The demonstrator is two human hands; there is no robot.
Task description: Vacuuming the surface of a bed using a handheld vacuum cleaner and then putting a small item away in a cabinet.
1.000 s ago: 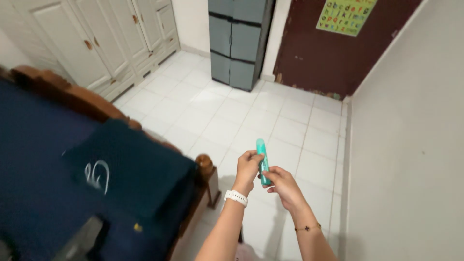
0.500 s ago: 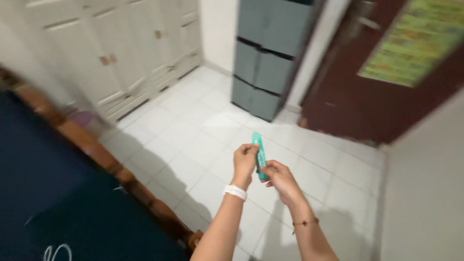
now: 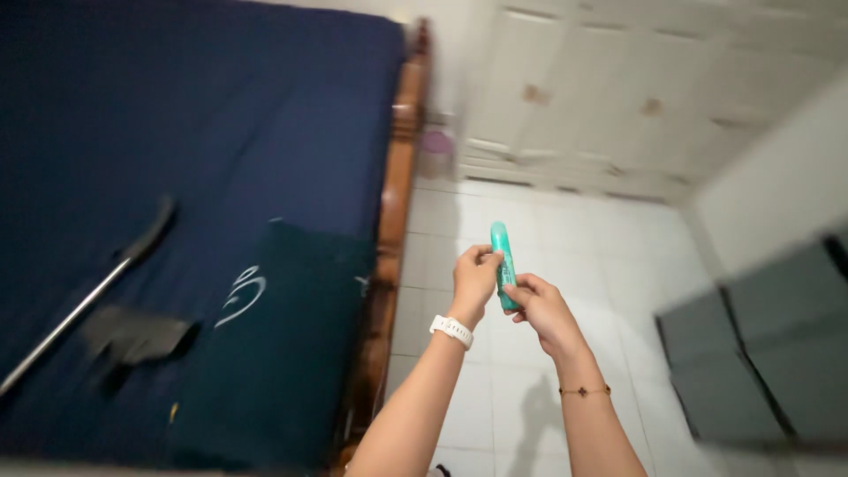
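Note:
A slim teal tube (image 3: 503, 252) with a rounded top stands upright in front of me, held by both hands. My left hand (image 3: 474, 280), with a white band on its wrist, grips the tube's middle from the left. My right hand (image 3: 545, 309), with a thin bracelet on its wrist, pinches the tube's lower end from the right. The bottom of the tube is hidden behind my fingers.
A bed with a dark blue cover (image 3: 177, 132) and a wooden side rail (image 3: 393, 221) fills the left. On it lie a folded dark teal cloth (image 3: 265, 353) and a long-handled tool (image 3: 97, 291). White cupboard doors (image 3: 636, 97) stand ahead, a grey cabinet (image 3: 768, 353) at right, white floor tiles (image 3: 618, 265) between.
The view has swung left, so the bed now fills the left and the cabinet sits at the right. My hands keep the same hold on the teal tube.

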